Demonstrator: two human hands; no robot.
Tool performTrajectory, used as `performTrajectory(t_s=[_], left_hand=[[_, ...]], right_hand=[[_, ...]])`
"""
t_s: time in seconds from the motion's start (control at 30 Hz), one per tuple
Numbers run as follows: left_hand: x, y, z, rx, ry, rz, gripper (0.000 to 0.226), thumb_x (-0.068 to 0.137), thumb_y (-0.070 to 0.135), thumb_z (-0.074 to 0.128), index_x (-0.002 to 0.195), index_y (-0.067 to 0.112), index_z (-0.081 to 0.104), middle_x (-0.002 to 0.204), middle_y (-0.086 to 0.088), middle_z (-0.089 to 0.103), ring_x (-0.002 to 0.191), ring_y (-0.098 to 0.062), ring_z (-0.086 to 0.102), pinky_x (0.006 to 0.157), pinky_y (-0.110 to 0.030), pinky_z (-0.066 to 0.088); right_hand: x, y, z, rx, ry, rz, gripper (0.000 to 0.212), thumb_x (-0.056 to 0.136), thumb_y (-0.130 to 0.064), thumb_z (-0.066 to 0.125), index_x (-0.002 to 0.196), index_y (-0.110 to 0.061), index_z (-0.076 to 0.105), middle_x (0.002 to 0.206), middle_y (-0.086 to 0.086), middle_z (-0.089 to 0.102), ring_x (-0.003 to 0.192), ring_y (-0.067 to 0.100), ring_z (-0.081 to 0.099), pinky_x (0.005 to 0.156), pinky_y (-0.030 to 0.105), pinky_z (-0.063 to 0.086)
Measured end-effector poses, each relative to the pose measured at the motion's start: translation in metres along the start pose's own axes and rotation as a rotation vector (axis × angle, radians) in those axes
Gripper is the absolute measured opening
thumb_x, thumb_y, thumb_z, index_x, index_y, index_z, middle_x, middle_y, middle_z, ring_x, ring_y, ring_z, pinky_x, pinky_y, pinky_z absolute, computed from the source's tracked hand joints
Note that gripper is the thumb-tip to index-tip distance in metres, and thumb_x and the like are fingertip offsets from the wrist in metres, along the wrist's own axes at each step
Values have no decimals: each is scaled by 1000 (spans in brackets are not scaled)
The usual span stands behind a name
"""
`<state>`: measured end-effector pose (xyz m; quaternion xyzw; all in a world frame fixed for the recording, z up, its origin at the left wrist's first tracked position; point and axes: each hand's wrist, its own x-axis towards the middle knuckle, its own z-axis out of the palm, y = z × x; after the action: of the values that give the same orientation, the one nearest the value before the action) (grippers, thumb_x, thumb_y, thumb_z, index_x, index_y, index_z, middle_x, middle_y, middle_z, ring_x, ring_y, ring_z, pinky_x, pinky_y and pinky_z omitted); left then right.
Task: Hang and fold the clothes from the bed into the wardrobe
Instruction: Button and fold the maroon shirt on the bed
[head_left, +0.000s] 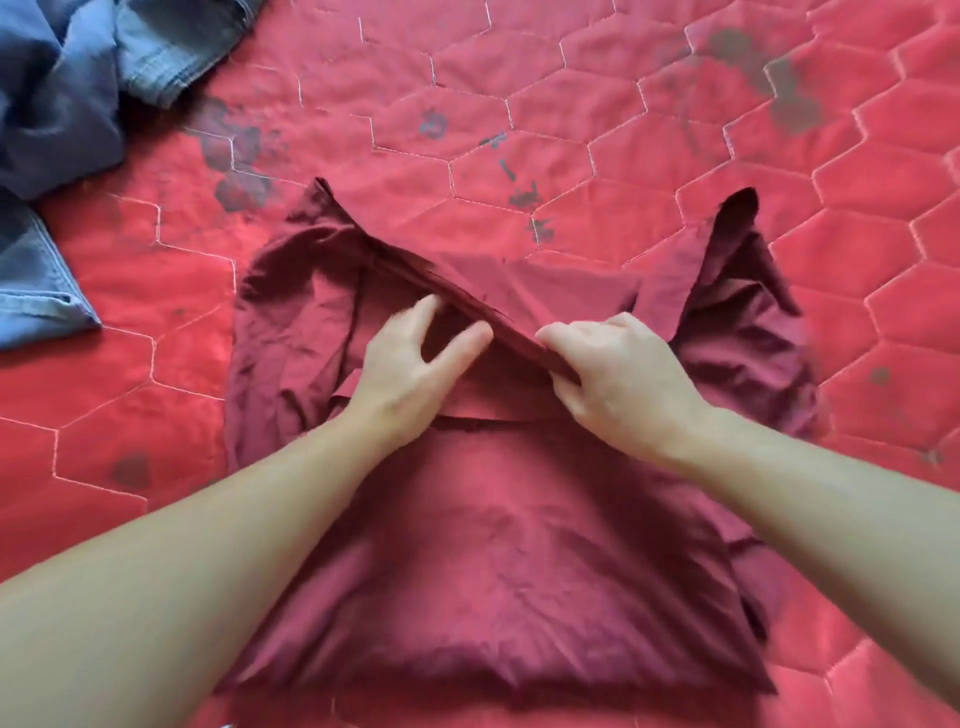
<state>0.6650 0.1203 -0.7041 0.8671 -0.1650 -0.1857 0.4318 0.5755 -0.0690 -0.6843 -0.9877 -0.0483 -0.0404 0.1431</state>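
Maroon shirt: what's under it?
The maroon shirt lies flat on the red quilted bedspread, which shows all around it. Whether anything else lies beneath is hidden by the fabric and both forearms.

The maroon shirt (519, 545) reads as thin woven cloth, matt with a faint sheen, creased all over and rumpled thickest at its far right corner. Under it the red bedspread (675, 130) is quilted fabric, padded, stitched in pale hexagon lines, slightly lustrous, blotched with dull grey marks. At the bed's far left corner lies blue denim (47, 280), coarse and matt, with a stitched hem, beside softer, smoother blue cloth (57, 104).
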Motion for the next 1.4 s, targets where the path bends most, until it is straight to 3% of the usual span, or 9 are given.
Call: performTrajectory(t_s=[0.17, 0.4, 0.57, 0.67, 0.9, 1.03, 1.2, 1.33, 1.4], left_hand=[[-3, 34, -1, -694, 50, -646, 62, 71, 61, 73, 110, 12, 65, 105, -8, 73, 88, -22, 73, 80, -37, 59], [-25, 48, -3, -988, 205, -693, 15, 91, 4, 50, 89, 18, 55, 59, 3, 60, 45, -9, 57, 45, -21, 50], [-88, 14, 8, -920, 198, -911, 22, 98, 33, 52, 108, 17, 62, 92, -4, 72, 76, -22, 68, 61, -35, 54], [-98, 9, 13, -862, 90, -945, 42, 87, 57, 60, 109, 21, 64, 98, -2, 74, 87, -23, 71, 74, -40, 56], [-107, 28, 48, -627, -156, -928, 31, 81, 16, 75, 109, 8, 65, 98, -10, 72, 88, -24, 69, 65, -33, 55], [-114, 21, 53, -574, -126, -909, 18, 82, 9, 75, 97, 5, 67, 95, -15, 72, 85, -28, 70, 54, -30, 57], [-116, 15, 50, -617, -155, -884, 18, 83, 9, 73, 100, 6, 67, 96, -15, 73, 85, -27, 70, 57, -31, 58], [-119, 14, 48, -668, -133, -885, 19, 84, 10, 71, 102, 7, 65, 92, -11, 73, 82, -26, 70, 58, -32, 57], [-119, 12, 49, -708, -84, -899, 15, 86, 11, 69, 100, 10, 66, 89, -8, 72, 80, -24, 69, 58, -33, 56]], right_hand=[[-32, -37, 4, -31, -24, -3, 21, 69, -7, 72, 88, -14, 64, 69, 2, 56, 53, 32, 58, 39, 32, 43], [-64, -67, -3, 38, -23, 6, 26, 73, -9, 68, 97, -18, 62, 77, 1, 56, 56, 33, 60, 38, 35, 44], [-101, -81, -16, 477, -184, 311, 25, 84, -45, 65, 93, -22, 64, 76, -13, 53, 70, 12, 54, 69, 33, 49], [-100, -50, -22, 465, 102, 698, 34, 80, -50, 68, 66, -22, 54, 64, -9, 57, 65, 14, 54, 69, 35, 48], [-68, -29, -25, 259, -199, 941, 75, 67, -68, 71, 119, -24, 41, 121, 3, 48, 106, 30, 59, 86, 40, 47], [-68, -36, -15, 66, -319, 874, 61, 78, -56, 66, 122, -21, 42, 122, 6, 50, 106, 33, 60, 77, 37, 43], [-91, -39, -16, 326, 18, 888, 12, 83, -24, 57, 93, -18, 61, 88, -2, 66, 84, 24, 59, 71, 29, 43], [-136, -38, -21, 969, 559, 1260, 16, 74, -23, 53, 62, -15, 49, 63, 0, 42, 68, 20, 41, 64, 34, 40], [-164, -40, -19, 1200, 580, 1489, 16, 77, -16, 47, 62, -18, 46, 70, 5, 40, 72, 24, 42, 63, 38, 47]])
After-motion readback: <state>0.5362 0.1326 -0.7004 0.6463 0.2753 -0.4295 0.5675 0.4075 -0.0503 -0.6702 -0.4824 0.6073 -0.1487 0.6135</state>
